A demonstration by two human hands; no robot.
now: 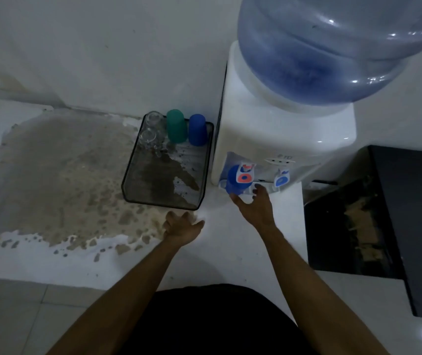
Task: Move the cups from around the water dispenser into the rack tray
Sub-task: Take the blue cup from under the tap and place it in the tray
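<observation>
Hands first, nearest the camera. The left hand [183, 228] rests low on the white surface [230, 242], just near of the tray's near edge, fingers [172, 218] loosely spread and holding nothing. The right hand [254, 204] reaches farther, toward the dispenser's taps, its fingers [236, 199] parted wide; whether they already touch the cup cannot be told.

Just beyond those fingertips stands a blue cup [238, 179], under the red-marked tap [246, 174] of the water dispenser [281, 129]. It sits between thumb and forefinger, at the mouth of the open hand, and seems not yet gripped. It looks like thin plastic: probably light, fairly stiff, slick if wet, and not fragile. A wrap around the lower wall should suit it, drawing it out toward the near side so it clears the tap.

Left of the dispenser lies the dark mesh rack tray [127, 187], its near part bare. At its far end stand a green cup [176, 126] and another blue cup [197, 129], both upside down, with two clear glasses [151, 128] at the far left. Those glasses would chip easily, so the cup is best set down away from them.
</observation>
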